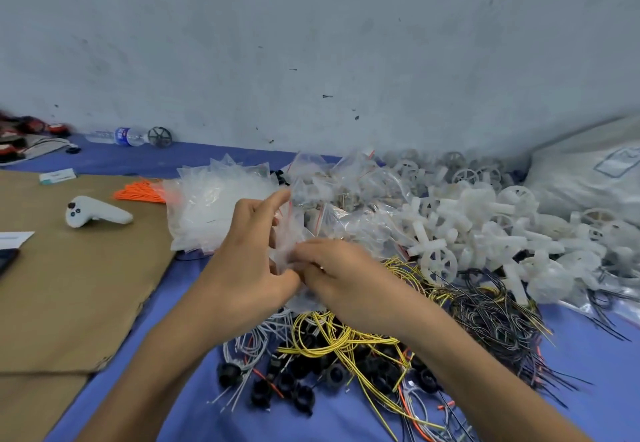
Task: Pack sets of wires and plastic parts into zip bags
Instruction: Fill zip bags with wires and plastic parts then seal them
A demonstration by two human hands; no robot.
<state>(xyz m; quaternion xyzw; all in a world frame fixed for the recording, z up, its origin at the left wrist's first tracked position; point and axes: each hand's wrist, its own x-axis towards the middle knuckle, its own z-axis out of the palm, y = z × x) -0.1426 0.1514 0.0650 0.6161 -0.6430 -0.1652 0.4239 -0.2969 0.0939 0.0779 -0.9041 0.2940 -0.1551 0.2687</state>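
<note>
Behind everything, a grey scuffed wall point(311, 43) rises from the back edge of a blue cloth point(194, 403) that covers the work surface. Brown cardboard point(69, 285) lies over the left part of the cloth, and a big white sack point(588, 171) slumps at the far right. Next in bulk comes the heap of white plastic parts point(485, 227), wheels and cross-shaped pieces, spread from the middle out to the right. Left of that heap sits a stack of empty clear bags point(211, 206), and between the two lies a pile of filled bags point(349, 185) with red seal lines. Nearer the camera, yellow wires point(332, 337) tangle over black round pieces point(301, 396), with thin black wires point(498, 320) just to the right and grey ones to the left.

Above the yellow tangle, the left hand point(242, 261) and right hand point(343, 275) meet, both pinching one zip bag point(287, 230) between fingers and thumbs; the bag stands up between them, its contents blurred.

On the cardboard rests a white controller point(93, 214), with a bundle of orange wires point(142, 192) beyond it. A water bottle point(121, 136) lies against the wall.
</note>
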